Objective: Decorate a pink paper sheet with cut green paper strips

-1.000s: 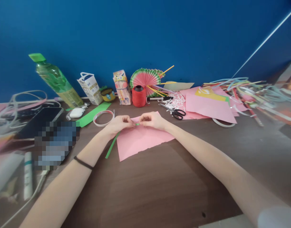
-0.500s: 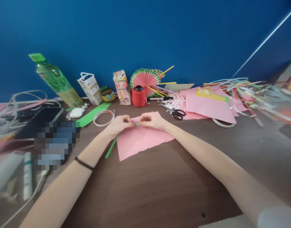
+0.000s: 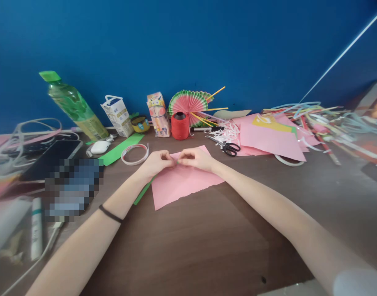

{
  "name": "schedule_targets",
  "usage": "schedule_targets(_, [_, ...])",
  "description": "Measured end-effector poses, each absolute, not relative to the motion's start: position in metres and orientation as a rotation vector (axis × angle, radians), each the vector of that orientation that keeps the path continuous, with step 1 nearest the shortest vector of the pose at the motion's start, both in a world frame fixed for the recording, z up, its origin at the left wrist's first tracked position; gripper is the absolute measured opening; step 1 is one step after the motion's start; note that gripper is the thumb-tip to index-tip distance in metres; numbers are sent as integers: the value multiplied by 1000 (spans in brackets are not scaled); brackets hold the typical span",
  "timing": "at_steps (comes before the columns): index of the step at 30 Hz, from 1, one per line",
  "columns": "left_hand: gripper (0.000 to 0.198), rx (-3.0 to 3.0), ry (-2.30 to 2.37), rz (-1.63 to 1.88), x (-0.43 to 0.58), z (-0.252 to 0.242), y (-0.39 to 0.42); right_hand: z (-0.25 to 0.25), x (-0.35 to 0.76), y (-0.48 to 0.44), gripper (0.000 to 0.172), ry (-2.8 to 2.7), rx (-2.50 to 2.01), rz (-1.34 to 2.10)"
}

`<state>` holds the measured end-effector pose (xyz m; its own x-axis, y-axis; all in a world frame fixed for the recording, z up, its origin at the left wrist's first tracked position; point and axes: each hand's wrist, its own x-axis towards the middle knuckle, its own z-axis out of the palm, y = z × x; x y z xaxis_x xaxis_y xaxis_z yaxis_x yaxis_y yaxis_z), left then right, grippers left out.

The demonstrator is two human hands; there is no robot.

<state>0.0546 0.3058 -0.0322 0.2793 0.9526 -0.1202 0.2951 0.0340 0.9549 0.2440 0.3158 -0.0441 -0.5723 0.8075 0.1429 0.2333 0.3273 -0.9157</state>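
Note:
Over a sheet of pink paper [image 3: 182, 185], my left hand [image 3: 159, 162] and my right hand [image 3: 195, 158] meet with thumbs and forefingers pinched. A tiny bit of a narrow green paper strip shows between the fingertips. The strip's tail [image 3: 143, 192] comes out under my left hand and slants down toward me, beside the sheet's left edge. The fingers hide most of what they hold. Just left of my left hand lies a roll of tape [image 3: 123, 158]. Scissors [image 3: 230, 148] with black handles rest beyond my right hand.
Along the blue wall stand a green bottle [image 3: 74, 105], a carton [image 3: 118, 116], a small decorated box [image 3: 158, 115], a red thread spool [image 3: 180, 126] and a pleated paper fan [image 3: 188, 102]. Phones [image 3: 51, 160] and cables are on the left. Pink sheets [image 3: 268, 142] and straws lie right.
My right hand has shifted slightly left, so the fingertips are closer and less green shows between them. The strip's tail has swung slightly left and looks wider.

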Motion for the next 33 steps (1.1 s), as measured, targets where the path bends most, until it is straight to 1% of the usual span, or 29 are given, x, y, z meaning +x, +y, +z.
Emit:
schedule_targets(5, [19, 1525, 1241, 779, 56, -32, 304, -44, 241, 312, 13, -2144, -933, 921])
schedule_targets(11, [29, 1449, 1229, 828, 58, -31, 303, -43, 239, 309, 12, -2137, -949, 847])
schedule_targets(15, [37, 1351, 1193, 832, 57, -31, 305, -44, 240, 311, 11, -2089, -955, 922])
schedule_targets(19, [33, 1307, 1175, 809, 56, -29, 305, -45, 242, 314, 14, -2006, -949, 1091])
schedule_targets(25, [31, 1254, 1165, 809, 57, -25, 305, -42, 245, 316, 15, -1951, -960, 1221])
schedule_targets(33, [18, 1359, 1114, 748, 56, -27, 304, -48, 244, 317, 17, -1951, -910, 1175])
